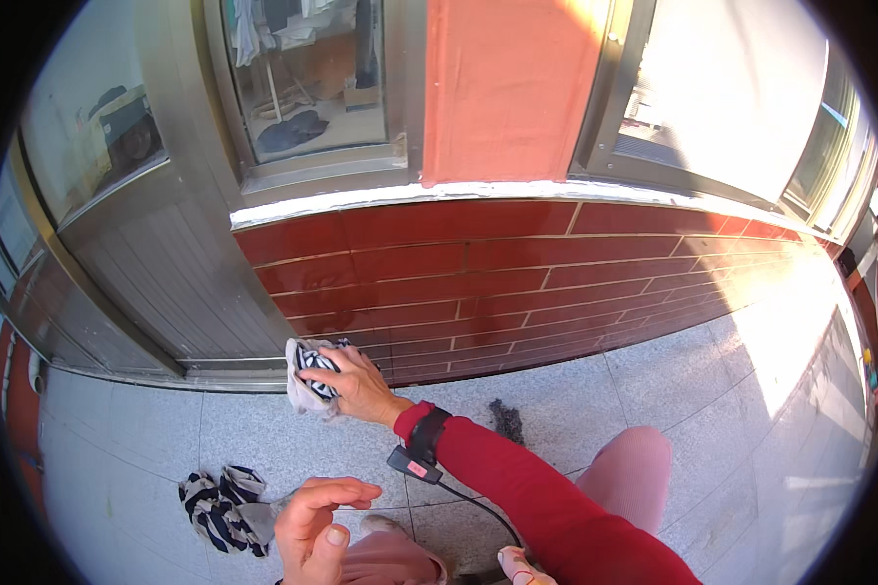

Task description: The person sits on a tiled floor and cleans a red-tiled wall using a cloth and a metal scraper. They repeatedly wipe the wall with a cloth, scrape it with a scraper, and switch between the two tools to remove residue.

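Observation:
My right hand (358, 384), at the end of a red sleeve with a black wrist strap and a small cabled device, presses a bunched black-and-white patterned cloth (309, 373). The cloth lies where the metal door's bottom rail (234, 376) meets the red tiled wall (410, 322), low by the floor. My left hand (322, 523) is raised over the floor at the bottom of the view, fingers curled and apart, holding nothing. Left of it a second crumpled black-and-beige cloth (227, 512) lies on the floor tiles.
Grey tiled floor (278, 439) runs along the wall, with a dark wet-looking patch (507, 420) right of my right forearm. A white ledge (483, 191) and metal-framed windows (314, 172) stand above the wall. A pipe end (36, 374) is at far left. My pink-clad knees are below.

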### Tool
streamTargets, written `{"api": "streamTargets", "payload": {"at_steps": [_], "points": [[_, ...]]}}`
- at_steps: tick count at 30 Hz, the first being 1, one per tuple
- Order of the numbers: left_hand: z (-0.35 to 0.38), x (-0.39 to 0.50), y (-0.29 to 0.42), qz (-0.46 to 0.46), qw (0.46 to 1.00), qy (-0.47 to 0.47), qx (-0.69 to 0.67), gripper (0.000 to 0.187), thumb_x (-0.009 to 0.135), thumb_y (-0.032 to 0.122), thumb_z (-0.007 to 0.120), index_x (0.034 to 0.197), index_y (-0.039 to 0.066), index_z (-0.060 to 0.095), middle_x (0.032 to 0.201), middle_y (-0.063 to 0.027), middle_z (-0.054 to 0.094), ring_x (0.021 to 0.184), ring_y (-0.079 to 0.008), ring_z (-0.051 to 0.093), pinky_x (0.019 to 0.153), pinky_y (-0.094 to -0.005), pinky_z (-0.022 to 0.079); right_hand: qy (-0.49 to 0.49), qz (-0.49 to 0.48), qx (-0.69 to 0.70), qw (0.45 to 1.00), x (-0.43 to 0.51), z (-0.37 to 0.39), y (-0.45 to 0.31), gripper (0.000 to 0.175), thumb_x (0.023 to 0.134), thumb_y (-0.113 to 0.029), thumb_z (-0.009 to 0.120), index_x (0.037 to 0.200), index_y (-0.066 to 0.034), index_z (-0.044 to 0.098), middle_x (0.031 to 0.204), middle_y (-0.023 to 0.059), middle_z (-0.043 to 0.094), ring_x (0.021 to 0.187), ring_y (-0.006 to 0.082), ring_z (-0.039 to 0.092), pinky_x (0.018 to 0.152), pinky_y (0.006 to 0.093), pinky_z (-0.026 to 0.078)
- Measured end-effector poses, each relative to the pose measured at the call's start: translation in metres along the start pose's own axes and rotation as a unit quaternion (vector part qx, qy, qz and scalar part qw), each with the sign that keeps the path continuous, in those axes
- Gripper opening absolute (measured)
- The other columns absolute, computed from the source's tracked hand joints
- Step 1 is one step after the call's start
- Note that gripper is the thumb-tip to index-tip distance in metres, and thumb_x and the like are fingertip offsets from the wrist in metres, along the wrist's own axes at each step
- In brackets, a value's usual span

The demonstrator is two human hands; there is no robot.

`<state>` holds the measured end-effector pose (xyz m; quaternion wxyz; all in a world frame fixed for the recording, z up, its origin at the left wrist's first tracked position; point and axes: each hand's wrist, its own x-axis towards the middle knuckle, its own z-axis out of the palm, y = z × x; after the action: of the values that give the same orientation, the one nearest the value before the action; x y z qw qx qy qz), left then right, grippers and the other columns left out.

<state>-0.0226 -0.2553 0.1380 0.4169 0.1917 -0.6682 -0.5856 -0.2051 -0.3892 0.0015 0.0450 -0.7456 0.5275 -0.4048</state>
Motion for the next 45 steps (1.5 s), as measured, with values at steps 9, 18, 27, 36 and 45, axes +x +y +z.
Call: {"api": "streamTargets", "payload": {"at_steps": [9, 18, 27, 36, 45], "points": [[0.081, 0.055, -0.045, -0.027, 0.995, -0.082, 0.044, 0.025, 0.090, 0.020, 0.050, 0.102, -0.001, 0.054, 0.098, -0.0145, 0.059, 0.088, -0.0215, 0.059, 0.074, -0.0321, 0.047, 0.578, 0.288, 0.024, 0.763, -0.221, -0.263, 0.146, 0.061, 0.067, 0.004, 0.067, 0.124, 0.0015, 0.047, 0.120, 0.0126, 0.050, 0.113, 0.0228, 0.048, 0.096, 0.0312, 0.036], [0.102, 0.078, -0.078, -0.211, 0.976, -0.038, 0.048, 0.019, 0.092, 0.013, 0.045, 0.103, 0.000, 0.054, 0.096, -0.0123, 0.062, 0.091, -0.0199, 0.060, 0.078, -0.0318, 0.048, 0.770, 0.259, 0.082, 0.578, -0.226, -0.450, 0.222, 0.066, 0.073, -0.001, 0.068, 0.132, -0.0007, 0.038, 0.125, 0.0130, 0.047, 0.105, 0.0209, 0.050, 0.089, 0.0318, 0.040], [0.049, 0.028, -0.030, -0.120, 0.992, -0.046, -0.015, 0.023, 0.092, 0.012, 0.047, 0.111, -0.001, 0.052, 0.107, -0.0142, 0.059, 0.101, -0.0212, 0.057, 0.086, -0.0320, 0.045, 0.616, 0.268, -0.064, 0.738, -0.085, -0.216, 0.111, 0.066, 0.079, -0.010, 0.066, 0.136, -0.0068, 0.032, 0.126, 0.0156, 0.028, 0.120, 0.0278, 0.034, 0.100, 0.0399, 0.031], [-0.012, -0.009, -0.005, -0.039, 0.999, -0.029, -0.001, 0.027, 0.089, 0.018, 0.052, 0.106, -0.003, 0.053, 0.106, -0.0193, 0.058, 0.097, -0.0269, 0.058, 0.085, -0.0365, 0.045, 0.403, -0.045, -0.241, 0.882, 0.035, -0.014, 0.026, 0.037, 0.071, -0.009, 0.067, 0.100, -0.0319, 0.065, 0.115, 0.0083, 0.040, 0.103, 0.0291, 0.037, 0.084, 0.0375, 0.028], [0.025, 0.012, -0.009, -0.031, 0.999, -0.030, 0.028, 0.028, 0.092, 0.025, 0.048, 0.104, -0.001, 0.051, 0.100, -0.0172, 0.056, 0.094, -0.0277, 0.055, 0.078, -0.0368, 0.047, 0.152, -0.262, -0.260, 0.917, 0.008, -0.074, 0.053, 0.018, 0.076, -0.022, 0.056, 0.090, -0.0316, 0.061, 0.111, 0.0010, 0.044, 0.103, 0.0225, 0.041, 0.072, 0.0383, 0.039]]}}
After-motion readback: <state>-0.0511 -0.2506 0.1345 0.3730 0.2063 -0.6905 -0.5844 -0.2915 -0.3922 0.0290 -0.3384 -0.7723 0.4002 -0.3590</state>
